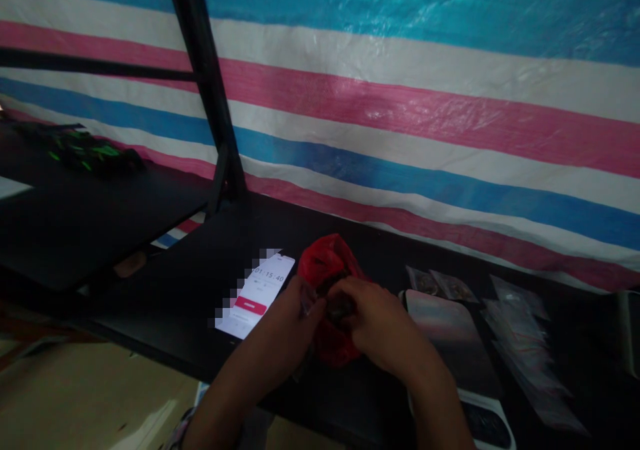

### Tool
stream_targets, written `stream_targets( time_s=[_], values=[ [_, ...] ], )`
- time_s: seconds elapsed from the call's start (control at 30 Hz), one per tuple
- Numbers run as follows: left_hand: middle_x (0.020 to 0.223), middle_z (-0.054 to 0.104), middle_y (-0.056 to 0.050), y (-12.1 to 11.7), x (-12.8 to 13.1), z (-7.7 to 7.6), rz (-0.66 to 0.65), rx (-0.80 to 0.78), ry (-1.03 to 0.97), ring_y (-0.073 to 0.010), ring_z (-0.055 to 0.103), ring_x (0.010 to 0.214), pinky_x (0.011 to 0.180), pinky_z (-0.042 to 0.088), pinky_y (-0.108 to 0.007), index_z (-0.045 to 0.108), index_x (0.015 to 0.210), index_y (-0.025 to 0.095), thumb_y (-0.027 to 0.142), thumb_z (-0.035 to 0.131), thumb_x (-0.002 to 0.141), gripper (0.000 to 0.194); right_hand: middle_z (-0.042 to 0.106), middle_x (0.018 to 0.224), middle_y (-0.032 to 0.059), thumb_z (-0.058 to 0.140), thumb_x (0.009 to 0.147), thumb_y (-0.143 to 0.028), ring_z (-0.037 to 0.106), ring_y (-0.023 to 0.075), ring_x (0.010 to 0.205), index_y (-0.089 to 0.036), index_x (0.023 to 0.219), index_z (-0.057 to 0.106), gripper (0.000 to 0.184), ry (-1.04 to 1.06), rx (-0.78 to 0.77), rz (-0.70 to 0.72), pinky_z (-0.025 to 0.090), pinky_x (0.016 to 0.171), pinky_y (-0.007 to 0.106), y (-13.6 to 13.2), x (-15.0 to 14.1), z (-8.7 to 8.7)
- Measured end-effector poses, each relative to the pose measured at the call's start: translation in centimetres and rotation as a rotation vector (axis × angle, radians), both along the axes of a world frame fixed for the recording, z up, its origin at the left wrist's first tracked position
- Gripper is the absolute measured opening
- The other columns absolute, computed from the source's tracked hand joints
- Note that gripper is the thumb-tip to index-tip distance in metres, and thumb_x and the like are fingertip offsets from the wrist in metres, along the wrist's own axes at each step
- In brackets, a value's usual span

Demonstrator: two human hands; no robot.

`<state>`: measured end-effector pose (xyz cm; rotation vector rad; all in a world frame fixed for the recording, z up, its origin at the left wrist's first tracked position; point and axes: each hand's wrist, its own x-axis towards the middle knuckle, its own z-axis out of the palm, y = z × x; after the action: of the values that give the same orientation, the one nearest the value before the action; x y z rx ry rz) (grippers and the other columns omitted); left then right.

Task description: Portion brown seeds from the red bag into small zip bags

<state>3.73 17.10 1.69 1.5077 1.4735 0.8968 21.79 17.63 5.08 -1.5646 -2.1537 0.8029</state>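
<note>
A red plastic bag (327,263) lies on the black table (165,297), near its front edge. Both my hands are at the bag's mouth. My left hand (293,317) pinches a small clear plastic piece against the bag's left side. My right hand (373,320) is curled over a small dark thing at the bag's opening; I cannot make out what it is. The fingers of both hands are closed.
A phone (257,293) with a lit timer screen lies left of the bag. Right of my hands are a flat dark device (450,337) and several small clear packets (525,343). A black post (205,90) stands before a striped tarp; a lower black shelf (75,217) is at left.
</note>
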Motion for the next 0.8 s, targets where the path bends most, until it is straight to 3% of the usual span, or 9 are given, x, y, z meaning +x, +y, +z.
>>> stream_targets(
  time_s=[0.27,0.53,0.63,0.8],
  values=[
    [0.087,0.069,-0.003,0.6,-0.3,0.2,-0.027,-0.031,-0.082,-0.0234,0.066,0.083,0.076,0.052,-0.035,0.061,0.095,0.025,0.044,0.056,0.093,0.02,0.078,0.124,0.0031,0.058,0.075,0.006,0.072,0.024,0.117,-0.026,0.119,0.073,0.057,0.082,0.069,0.0,0.05,0.1,0.037,0.7,-0.2,-1.2],
    [0.09,0.071,-0.005,0.8,-1.0,0.6,0.032,-0.137,-0.005,-0.0256,0.067,0.082,0.071,0.051,-0.035,0.062,0.101,0.023,0.051,0.057,0.09,0.031,0.076,0.128,0.0075,0.055,0.07,0.01,0.071,0.0292,0.121,-0.021,0.121,0.073,0.062,-0.094,0.095,-0.048,0.051,0.103,0.044,1.0,-0.6,-0.9],
    [0.089,0.071,-0.004,0.9,-0.9,0.2,0.007,-0.129,-0.054,-0.0257,0.067,0.083,0.073,0.052,-0.035,0.062,0.101,0.024,0.052,0.058,0.09,0.031,0.077,0.124,0.0076,0.055,0.074,0.009,0.072,0.0276,0.116,-0.02,0.118,0.074,0.056,-0.021,0.08,-0.011,0.053,0.099,0.041,1.1,-1.1,-1.0],
    [0.085,0.069,-0.002,0.8,-1.0,-0.1,0.024,-0.132,-0.215,-0.0249,0.068,0.083,0.072,0.053,-0.033,0.063,0.095,0.026,0.053,0.066,0.085,0.029,0.078,0.124,0.004,0.054,0.071,0.011,0.072,0.0218,0.117,-0.024,0.12,0.073,0.063,0.227,0.024,-0.013,0.053,0.103,0.037,1.4,-0.6,-1.9]
  ],
)
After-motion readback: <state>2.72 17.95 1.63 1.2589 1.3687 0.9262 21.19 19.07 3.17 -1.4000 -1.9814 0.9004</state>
